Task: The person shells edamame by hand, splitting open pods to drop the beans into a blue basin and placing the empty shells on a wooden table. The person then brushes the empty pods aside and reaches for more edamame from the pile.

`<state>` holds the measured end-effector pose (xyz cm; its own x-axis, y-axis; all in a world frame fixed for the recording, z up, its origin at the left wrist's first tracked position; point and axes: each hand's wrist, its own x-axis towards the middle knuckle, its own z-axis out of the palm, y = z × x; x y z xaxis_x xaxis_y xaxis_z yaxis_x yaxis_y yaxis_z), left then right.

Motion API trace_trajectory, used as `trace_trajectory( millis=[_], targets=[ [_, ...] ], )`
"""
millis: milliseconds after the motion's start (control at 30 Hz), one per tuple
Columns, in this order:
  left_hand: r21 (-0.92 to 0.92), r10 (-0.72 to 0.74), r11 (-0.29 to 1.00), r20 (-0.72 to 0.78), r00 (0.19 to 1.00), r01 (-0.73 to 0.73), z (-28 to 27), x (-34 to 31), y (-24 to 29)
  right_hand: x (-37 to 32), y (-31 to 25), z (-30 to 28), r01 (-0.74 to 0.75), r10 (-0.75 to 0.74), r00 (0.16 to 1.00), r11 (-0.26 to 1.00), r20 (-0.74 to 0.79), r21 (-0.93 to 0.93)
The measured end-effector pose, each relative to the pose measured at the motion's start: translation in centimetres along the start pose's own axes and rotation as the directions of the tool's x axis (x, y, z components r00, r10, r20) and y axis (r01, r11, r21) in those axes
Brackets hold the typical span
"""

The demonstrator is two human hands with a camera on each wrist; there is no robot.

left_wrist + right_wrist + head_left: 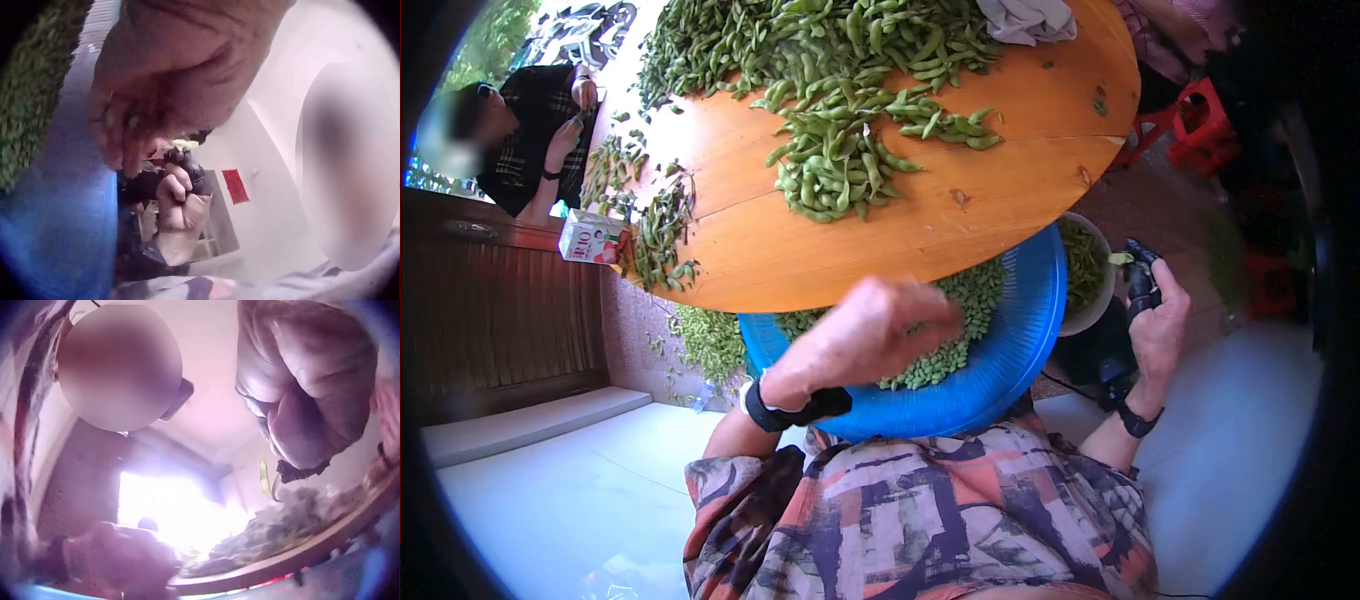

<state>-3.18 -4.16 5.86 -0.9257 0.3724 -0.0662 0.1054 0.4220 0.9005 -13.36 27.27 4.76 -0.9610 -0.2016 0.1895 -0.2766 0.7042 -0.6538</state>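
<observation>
My left hand (870, 335) is over a blue basin (1025, 345) heaped with shelled green soybeans (940, 370), its outline blurred. In the left wrist view its fingers are bent together with small green beans (132, 120) between them. Off to the right of the basin, my right hand (1160, 325) pinches a pale green soybean pod (1120, 258) at its fingertips. Black wrapping (1141, 275) covers fingers of that hand. The pod (265, 478) sticks out past the fingertips in the right wrist view and looks split.
A round wooden table (1000, 200) overhangs the basin's far side, with a big pile of soybean pods (830, 60) on it. A white bucket (1100, 310) of pods stands right of the basin. A carton (592, 240) sits left, near another person (530, 130). Red stools (1200, 125) stand at right.
</observation>
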Motion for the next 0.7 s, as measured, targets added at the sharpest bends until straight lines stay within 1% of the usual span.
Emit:
trace_trajectory(
  millis=[33,67,100,133,167,200,233,267,300,333,400,433,467,500,533,600,633,667,700],
  targets=[
    [0.074,-0.053,0.995,-0.191,0.98,0.068,-0.6,0.4,-0.5,0.0,0.5,-0.1,-0.046,0.045,0.999,0.997,-0.006,-0.062],
    [0.401,0.101,0.914,-0.379,0.92,0.065,-1.7,1.3,-0.6,-0.1,0.7,-0.2,-0.091,0.089,0.996,0.988,-0.015,-0.126],
    [0.552,0.203,0.825,-0.487,0.85,0.119,-2.6,2.3,-1.3,-0.2,0.6,-0.2,-0.089,0.087,0.996,0.989,-0.017,-0.118],
    [0.645,0.237,0.726,-0.561,0.793,0.239,-3.2,3.2,-2.0,-0.3,0.4,-0.1,-0.09,0.093,0.996,0.987,0.012,-0.136],
    [0.679,0.226,0.665,-0.58,0.783,0.311,-3.7,3.9,-2.3,-0.4,0.3,0.0,-0.092,0.099,0.994,0.984,0.04,-0.153],
    [0.706,0.218,0.598,-0.598,0.772,0.378,-3.9,4.2,-2.6,-0.4,0.0,0.2,-0.093,0.099,0.994,0.985,0.036,-0.147],
    [0.713,0.223,0.592,-0.593,0.774,0.376,-3.8,4.4,-2.9,-0.3,-0.1,0.5,-0.063,0.07,0.997,0.987,0.043,-0.151],
    [0.722,0.215,0.557,-0.604,0.767,0.412,-3.6,4.7,-3.2,-0.3,0.0,0.9,-0.033,0.042,0.998,0.987,0.051,-0.155],
    [0.728,0.208,0.52,-0.616,0.76,0.447,-3.5,4.8,-3.5,-0.2,0.1,1.3,0.038,-0.035,0.999,0.993,0.031,-0.108],
    [0.731,0.21,0.518,-0.613,0.762,0.445,-3.4,4.8,-3.7,-0.2,-0.2,1.3,0.035,-0.033,0.999,0.994,0.028,-0.105],
    [0.624,0.194,0.692,-0.644,0.74,0.362,-3.1,4.4,-4.1,-0.1,-2.1,1.6,0.039,-0.048,0.994,0.995,0.098,0.095],
    [0.625,0.195,0.694,-0.64,0.743,0.356,-3.0,4.2,-4.0,0.0,-2.6,2.1,0.101,-0.122,0.988,0.973,0.092,0.207],
    [0.619,0.251,0.72,-0.653,0.715,0.313,-3.0,4.0,-3.8,0.0,-3.9,2.0,-0.004,-0.061,0.979,0.947,0.192,0.32],
    [0.614,0.304,0.743,-0.665,0.682,0.267,-2.9,3.8,-3.5,0.0,-4.8,2.3,-0.014,-0.086,0.969,0.917,0.232,0.399],
    [0.614,0.304,0.746,-0.66,0.687,0.26,-2.5,3.7,-3.1,0.2,-5.6,2.7,-0.03,-0.112,0.957,0.88,0.268,0.474],
    [0.415,0.23,0.903,-0.685,0.692,0.11,-1.7,3.4,-1.9,0.7,-7.3,3.6,-0.046,-0.14,0.933,0.869,0.332,0.493],
    [0.389,0.207,0.916,-0.664,0.719,0.096,-1.0,3.2,-1.2,0.6,-6.9,4.9,-0.097,-0.152,0.922,0.801,0.357,0.591],
    [0.383,0.208,0.92,-0.662,0.72,0.086,-0.2,2.9,-0.8,0.7,-7.4,5.7,-0.134,-0.107,0.909,0.841,0.404,0.525],
    [0.256,0.107,0.963,-0.643,0.759,0.081,0.6,2.7,-0.5,0.7,-8.0,6.3,-0.08,-0.155,0.907,0.849,0.392,0.522]
  ],
)
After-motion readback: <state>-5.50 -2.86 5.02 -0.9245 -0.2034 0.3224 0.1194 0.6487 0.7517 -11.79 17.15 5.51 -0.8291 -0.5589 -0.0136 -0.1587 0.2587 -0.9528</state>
